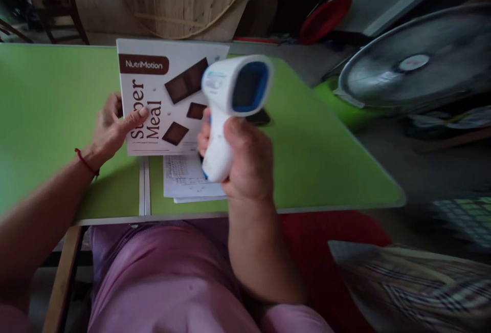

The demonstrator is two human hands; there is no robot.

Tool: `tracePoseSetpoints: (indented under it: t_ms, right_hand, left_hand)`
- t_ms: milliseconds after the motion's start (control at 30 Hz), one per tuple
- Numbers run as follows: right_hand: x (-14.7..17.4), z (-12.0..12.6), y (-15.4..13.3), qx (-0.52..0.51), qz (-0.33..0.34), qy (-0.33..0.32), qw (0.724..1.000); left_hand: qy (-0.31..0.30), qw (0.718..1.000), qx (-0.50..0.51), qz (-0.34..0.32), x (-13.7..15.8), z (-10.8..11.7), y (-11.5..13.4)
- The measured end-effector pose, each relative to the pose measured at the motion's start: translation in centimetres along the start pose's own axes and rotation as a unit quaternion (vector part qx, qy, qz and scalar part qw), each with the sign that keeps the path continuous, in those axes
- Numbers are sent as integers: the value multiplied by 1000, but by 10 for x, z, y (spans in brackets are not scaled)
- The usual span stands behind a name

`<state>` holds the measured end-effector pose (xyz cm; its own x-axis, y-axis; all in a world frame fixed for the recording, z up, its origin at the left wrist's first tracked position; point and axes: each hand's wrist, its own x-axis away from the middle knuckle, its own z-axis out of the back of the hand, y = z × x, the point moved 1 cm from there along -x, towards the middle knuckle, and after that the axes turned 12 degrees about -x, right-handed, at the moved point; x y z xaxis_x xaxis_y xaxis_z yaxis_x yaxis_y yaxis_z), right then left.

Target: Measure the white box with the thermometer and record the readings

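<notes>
Upright above the green table, a white and brown Super Meal box (pixel 176 77) is gripped at its left edge by my left hand (pixel 115 124), thumb on the front face and fingers behind. My right hand (pixel 245 154) is wrapped round the handle of a white and blue infrared thermometer (pixel 220 143), raised in front of the box's right side. The thermometer's dark screen faces me. Its front end is hidden, and I cannot tell whether it touches the box. Beneath the box lie some printed papers (pixel 192 182).
The green folding table (pixel 314 169) has a seam left of the papers. A dark object (pixel 260 117) lies behind my right hand. To the right stand a large round metal lid (pixel 414 62) and a red basin (pixel 326 18). A plaid bag (pixel 429 287) sits at the lower right.
</notes>
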<state>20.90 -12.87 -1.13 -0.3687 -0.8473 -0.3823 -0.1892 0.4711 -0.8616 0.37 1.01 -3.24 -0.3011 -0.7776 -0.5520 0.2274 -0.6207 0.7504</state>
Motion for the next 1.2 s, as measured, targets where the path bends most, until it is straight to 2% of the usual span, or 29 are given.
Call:
tracePoseSetpoints:
  t_ms: [100, 167, 300, 433, 567, 667, 767, 833, 900, 967, 1033, 1100, 1200]
  right_hand:
    - [-8, 33, -10, 87, 51, 28, 994]
    - [-15, 57, -11, 189, 60, 32, 980]
    - [-25, 94, 4, 425, 40, 45, 903]
    - [-27, 106, 26, 539, -1, 64, 840]
    - [-27, 107, 38, 591, -32, 38, 805]
    - [-26, 109, 39, 612, -22, 17, 791]
    - [-22, 107, 34, 608, 67, 42, 790]
    - [-18, 99, 29, 564, 116, 44, 816]
    - [-14, 87, 27, 505, 107, 1, 856]
    - [-9, 73, 29, 477, 74, -54, 874]
    - [-6, 62, 33, 497, 59, -82, 862]
    - [-3, 55, 38, 530, 61, -92, 841]
    - [0, 53, 40, 540, 68, -93, 834]
  left_hand:
    - [-2, 999, -15, -34, -3, 3, 7]
    - [5, 997, -41, -61, -5, 4, 9]
    - [3, 993, -81, -80, -7, 2, 1]
    - [-11, 993, -86, -77, -10, 1, -8]
    - [-20, 993, -85, -74, -12, 6, -6]
    - [6, 987, -132, -89, -10, 11, 3]
    - [48, 975, -187, -107, -2, 12, 19]
    - [77, 969, -202, -123, 6, 9, 34]
    - [102, 959, -216, -154, 16, 3, 49]
    - [-1, 946, -235, -224, 26, -7, 60]
    - [-163, 906, -270, -283, 35, -17, 67]
    - [-297, 847, -335, -286, 42, -25, 71]
    - [-413, 770, -422, -240, 49, -29, 83]
